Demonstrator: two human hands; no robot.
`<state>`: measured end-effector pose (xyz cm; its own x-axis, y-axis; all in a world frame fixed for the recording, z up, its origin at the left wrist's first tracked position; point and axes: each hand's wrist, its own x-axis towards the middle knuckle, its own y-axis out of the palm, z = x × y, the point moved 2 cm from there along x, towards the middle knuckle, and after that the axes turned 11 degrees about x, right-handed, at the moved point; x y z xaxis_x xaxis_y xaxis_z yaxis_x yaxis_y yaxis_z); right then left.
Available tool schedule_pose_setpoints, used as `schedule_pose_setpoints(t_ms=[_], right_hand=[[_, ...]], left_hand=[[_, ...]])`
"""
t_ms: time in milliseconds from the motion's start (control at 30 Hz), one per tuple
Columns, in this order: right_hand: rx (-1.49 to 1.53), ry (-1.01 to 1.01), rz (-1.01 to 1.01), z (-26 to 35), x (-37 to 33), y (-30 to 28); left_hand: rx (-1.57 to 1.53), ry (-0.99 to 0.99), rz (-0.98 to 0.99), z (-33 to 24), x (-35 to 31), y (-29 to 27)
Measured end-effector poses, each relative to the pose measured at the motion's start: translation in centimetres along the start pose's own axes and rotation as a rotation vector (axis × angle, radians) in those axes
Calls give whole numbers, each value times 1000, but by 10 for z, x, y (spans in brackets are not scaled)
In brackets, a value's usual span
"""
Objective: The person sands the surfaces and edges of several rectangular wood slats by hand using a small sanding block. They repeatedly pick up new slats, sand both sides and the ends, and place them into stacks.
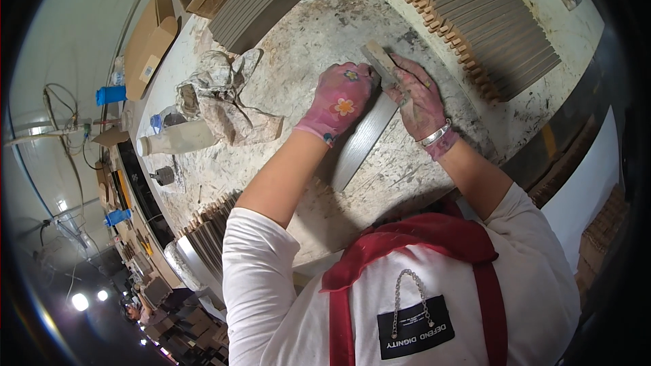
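Note:
A long grey strip [363, 139] lies flat on the stained worktable [312, 34], running from near my body up toward the hands. My left hand [340, 99], in a pink flowered glove, presses down on the strip's upper end. My right hand [417, 98], in a stained pink glove with a silver bracelet at the wrist, grips a small tan wooden block [380, 59] and holds it against the strip's top end. Both forearms come in from below.
A long row of grey strips with wooden edges [475, 20] lies at the upper right. Another grey stack [258, 7] sits upper left beside cardboard [149, 41]. Crumpled rags [224, 95], a white bottle [178, 138] and more strips [210, 230] lie left.

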<state>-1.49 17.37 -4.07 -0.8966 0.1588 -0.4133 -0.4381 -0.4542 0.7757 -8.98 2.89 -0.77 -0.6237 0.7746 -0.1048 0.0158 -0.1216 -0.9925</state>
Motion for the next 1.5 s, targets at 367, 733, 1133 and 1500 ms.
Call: schedule_pose_setpoints(t_ms=[367,733,1133,1500], right_hand=[[-83,8,4,2,-1,1],[-292,-99,125,10,9,-10],[-1482,-621,526,48,5,6],[-1574,-672,588,47,5,21]], left_hand=[[-513,-472,-103,12,-39,-4],[-344,-280,-239,-8,-58,-3],[-341,-398,-330,-63,-87,11],[-383,-416,-329,-63,-90,11]])
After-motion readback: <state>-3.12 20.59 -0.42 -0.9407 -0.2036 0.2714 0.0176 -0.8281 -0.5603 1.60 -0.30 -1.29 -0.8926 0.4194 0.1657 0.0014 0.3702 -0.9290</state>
